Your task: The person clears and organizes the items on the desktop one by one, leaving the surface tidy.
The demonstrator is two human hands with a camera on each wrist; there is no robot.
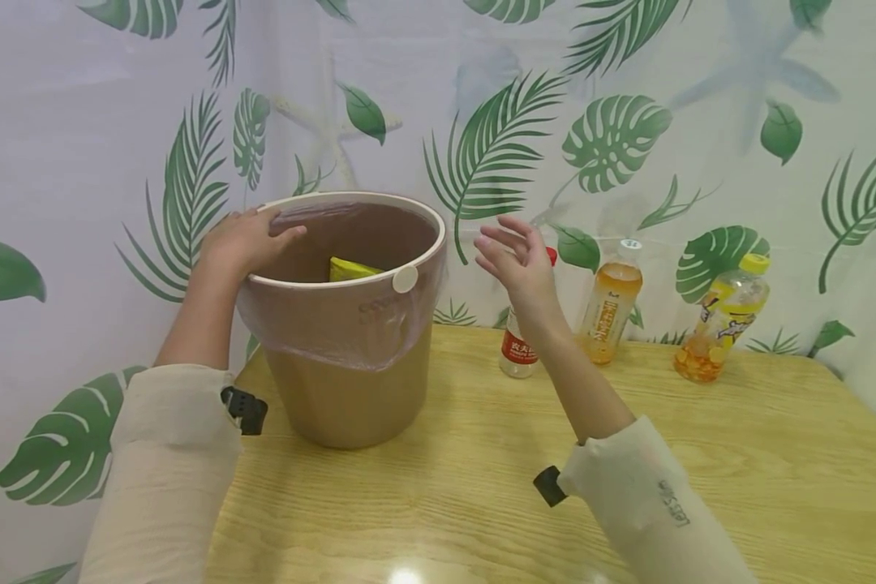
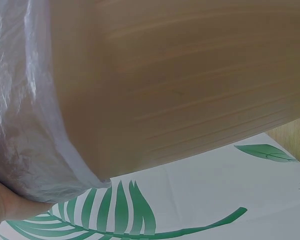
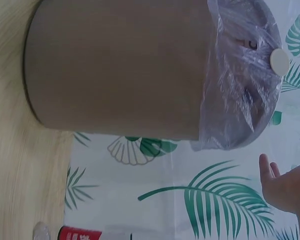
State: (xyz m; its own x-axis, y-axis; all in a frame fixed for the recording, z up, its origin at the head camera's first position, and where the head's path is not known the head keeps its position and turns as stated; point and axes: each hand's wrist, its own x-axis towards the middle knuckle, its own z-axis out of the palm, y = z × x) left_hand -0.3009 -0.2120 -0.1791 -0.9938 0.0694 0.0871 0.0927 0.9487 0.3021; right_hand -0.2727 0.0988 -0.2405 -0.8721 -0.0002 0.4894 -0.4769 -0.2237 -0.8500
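On the left of the head view stands a brown trash can (image 1: 343, 389), lined with a clear plastic bag (image 1: 336, 337) folded over its pale rim. My left hand (image 1: 241, 243) grips the can's left rim, its thumb over the opening; in the left wrist view only a bit of this hand (image 2: 10, 202) shows beside the bag. Inside the can lies something yellow (image 1: 352, 269), only partly visible. My right hand (image 1: 521, 272) is raised right of the can, apart from it, fingers loosely bent and holding nothing. Behind that hand stands a clear bottle (image 1: 518, 349) with a red label and cap, partly hidden.
To the right stand a bottle of orange-brown drink (image 1: 609, 308) with a white cap and a yellow-capped bottle (image 1: 723, 320) with a little orange liquid. All stand on a wooden table (image 1: 482, 487) against a leaf-patterned curtain (image 1: 409, 73).
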